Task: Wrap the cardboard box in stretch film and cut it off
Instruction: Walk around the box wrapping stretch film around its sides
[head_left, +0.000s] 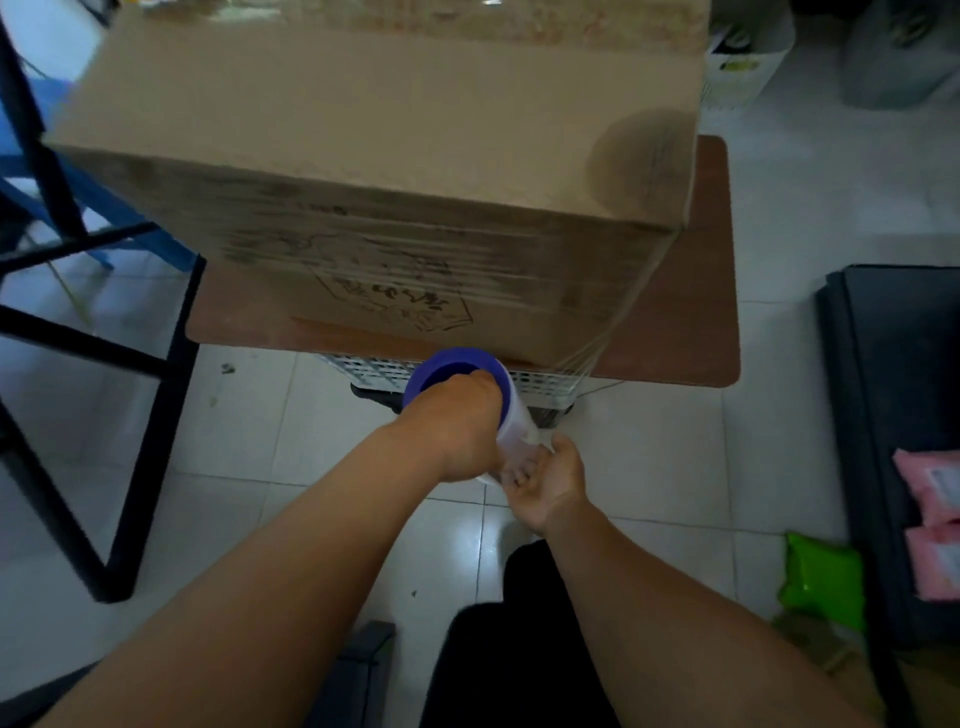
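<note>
A large cardboard box (384, 156) sits on a small brown table (696, 312), with bands of clear stretch film across its front face. The stretch film roll (514, 415), with a blue core end (452, 371), stands tilted in front of the box's lower edge. My left hand (457, 426) has its fingers inside the blue core at the top. My right hand (545, 480) cups the lower end of the roll from below. A taut strip of film (597, 348) runs from the roll up to the box's front right corner.
A white perforated basket (535, 382) sits under the table. A black metal frame (93, 364) and a blue stool (31, 171) stand at the left. A black rack (872, 415) with pink packets (930, 488) and a green packet (821, 577) is at the right. The floor is white tile.
</note>
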